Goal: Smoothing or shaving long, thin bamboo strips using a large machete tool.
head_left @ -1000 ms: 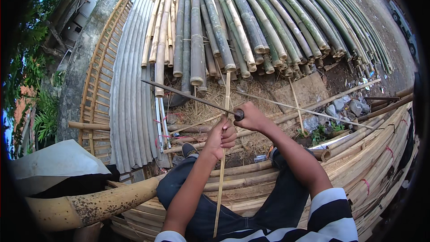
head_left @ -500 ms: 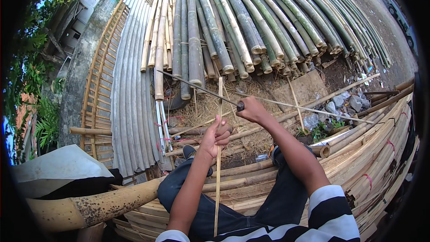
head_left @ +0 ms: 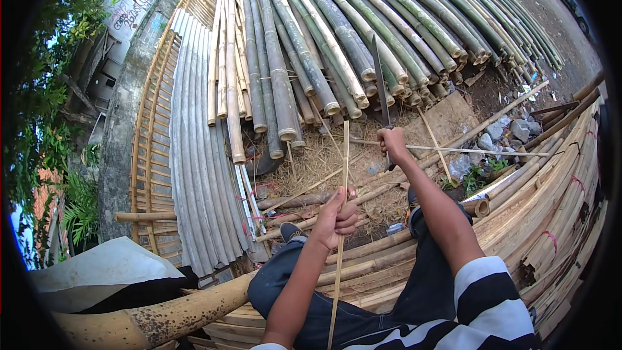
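Observation:
My left hand (head_left: 335, 223) is closed round a thin, pale bamboo strip (head_left: 346, 155). The strip stands nearly upright, running from my lap to a tip above the hand. To the right and a bit farther off, my right hand (head_left: 392, 144) grips the handle of a long machete (head_left: 381, 81). Its dark blade points away and up, toward the cut ends of the stacked bamboo poles (head_left: 285, 126). Blade and strip are apart, with a gap between them.
Split bamboo slats (head_left: 544, 220) lie bundled at my right. A thick spotted bamboo pole (head_left: 162, 317) crosses at lower left. Corrugated sheeting (head_left: 201, 175) and a bamboo ladder-like frame (head_left: 148, 168) lean at left. Stones (head_left: 518, 131) and litter lie on the ground.
The machete has swung from lying across the strip, pointing left, to pointing up and away on the strip's right. My right hand has moved off the strip, and the left still holds it.

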{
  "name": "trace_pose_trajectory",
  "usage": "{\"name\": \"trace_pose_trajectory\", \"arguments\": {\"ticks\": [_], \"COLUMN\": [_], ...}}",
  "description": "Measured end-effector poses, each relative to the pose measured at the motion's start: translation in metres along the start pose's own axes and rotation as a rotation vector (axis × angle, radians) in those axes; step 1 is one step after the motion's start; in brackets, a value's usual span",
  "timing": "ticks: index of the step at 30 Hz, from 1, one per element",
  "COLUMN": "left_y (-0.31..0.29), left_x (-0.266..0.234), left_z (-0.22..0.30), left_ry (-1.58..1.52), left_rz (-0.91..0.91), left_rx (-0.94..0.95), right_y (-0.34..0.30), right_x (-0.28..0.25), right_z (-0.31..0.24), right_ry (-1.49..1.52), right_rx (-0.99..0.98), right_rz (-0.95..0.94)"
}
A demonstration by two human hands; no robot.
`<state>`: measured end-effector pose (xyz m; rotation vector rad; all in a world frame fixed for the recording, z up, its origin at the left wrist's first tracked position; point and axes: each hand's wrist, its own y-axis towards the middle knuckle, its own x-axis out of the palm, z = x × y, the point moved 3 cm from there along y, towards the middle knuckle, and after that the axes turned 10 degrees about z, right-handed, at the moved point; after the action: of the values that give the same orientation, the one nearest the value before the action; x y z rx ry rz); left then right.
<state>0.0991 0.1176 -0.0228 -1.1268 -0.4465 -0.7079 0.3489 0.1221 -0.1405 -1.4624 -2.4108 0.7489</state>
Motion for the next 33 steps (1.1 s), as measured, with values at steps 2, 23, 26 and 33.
{"name": "trace_pose_trajectory", "arguments": {"ticks": [2,23,26,33], "left_y": [0.009,0.018,0.022,0.023], "left_x": [-0.015,-0.049,-0.052,-0.043], "left_z": [0.011,0.019,0.017,0.009], "left_ry": [0.008,-0.130,-0.264,-0.219], "left_rz": [-0.010,0.143,0.049,0.092], "left_rx": [0.043,0.097,0.027,0.020], "right_y": [-0.008,-0.105,-0.101,-0.096], "right_x": [0.006,0.061,0.061,0.057], "right_z": [-0.010,-0.010,-0.010,-0.024], "right_ry": [0.047,-0.749,-0.689,-0.830], "right_rx": [-0.018,-0.834,-0.873,-0.964], "right_rz": [-0.066,-0.427,-0.464,-0.434]}}
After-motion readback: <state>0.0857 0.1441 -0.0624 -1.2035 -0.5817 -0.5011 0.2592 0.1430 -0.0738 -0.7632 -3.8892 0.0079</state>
